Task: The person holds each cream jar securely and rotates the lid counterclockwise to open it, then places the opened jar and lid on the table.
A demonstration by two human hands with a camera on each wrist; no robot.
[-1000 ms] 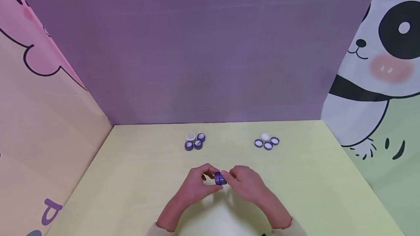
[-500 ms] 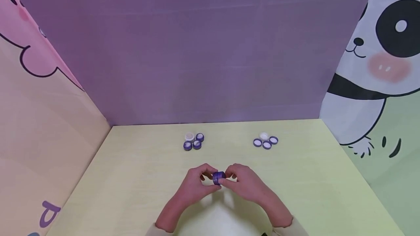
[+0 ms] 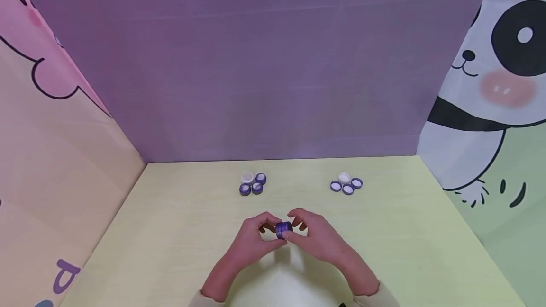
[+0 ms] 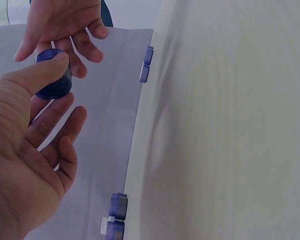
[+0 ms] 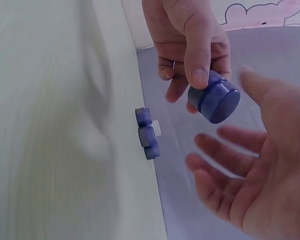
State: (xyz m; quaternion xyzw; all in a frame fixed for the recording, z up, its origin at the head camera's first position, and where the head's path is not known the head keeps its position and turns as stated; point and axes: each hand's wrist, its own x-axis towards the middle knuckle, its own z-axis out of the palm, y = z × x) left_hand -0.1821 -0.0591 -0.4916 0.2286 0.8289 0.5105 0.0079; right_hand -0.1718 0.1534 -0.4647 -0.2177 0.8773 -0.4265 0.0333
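Note:
A small round purple jar with its lid on [image 3: 283, 230] is held above the table on its side. My left hand [image 3: 256, 238] pinches it between thumb and fingers at the jar end; the left wrist view shows the thumb lying across the jar [image 4: 55, 82]. On the lid's side, my right hand [image 3: 313, 236] has its fingers spread. In the right wrist view the fingers stand apart from the jar [image 5: 217, 100], with the thumb tip close to the lid's edge.
On the pale table [image 3: 192, 240], several small purple jars [image 3: 245, 190] and a whitish jar [image 3: 247, 178] cluster at the back left. Purple-rimmed lids [image 3: 348, 189] and a white lid [image 3: 344, 177] lie at the back right. A purple wall [image 3: 273, 70] stands behind.
My right hand has loosened from the lid and its fingers have lifted and spread away. The jar has shifted slightly left and straightened, still in my left hand.

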